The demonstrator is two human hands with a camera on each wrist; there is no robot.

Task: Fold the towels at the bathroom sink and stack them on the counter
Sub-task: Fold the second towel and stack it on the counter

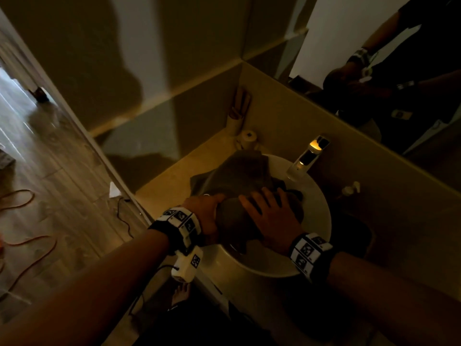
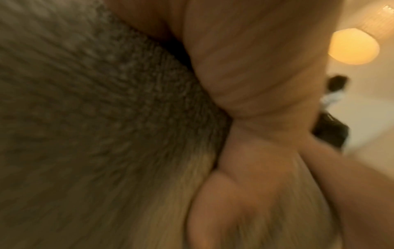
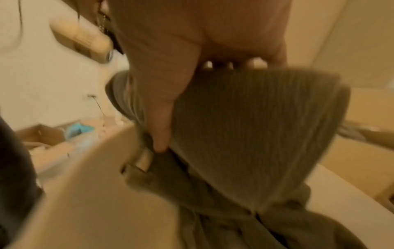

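Observation:
Grey towels (image 1: 239,176) lie heaped in the white round sink (image 1: 321,208), one draped over its far-left rim onto the counter (image 1: 172,178). My left hand (image 1: 212,206) grips the left side of a bunched grey towel (image 1: 232,218) at the front of the heap. My right hand (image 1: 267,203) lies over the top of the same bundle with fingers spread and curled onto it. In the right wrist view its thumb (image 3: 162,118) presses the ribbed towel (image 3: 255,126) just above the sink rim (image 3: 95,185). The left wrist view is blurred: towel weave (image 2: 85,101) against my palm (image 2: 255,84).
A chrome faucet (image 1: 306,158) stands behind the sink against the backsplash. A cup with brushes (image 1: 237,116) and a small roll (image 1: 249,137) sit in the counter's far-left corner. A pump bottle (image 1: 350,188) is right of the sink. The mirror (image 1: 399,71) reflects my arms.

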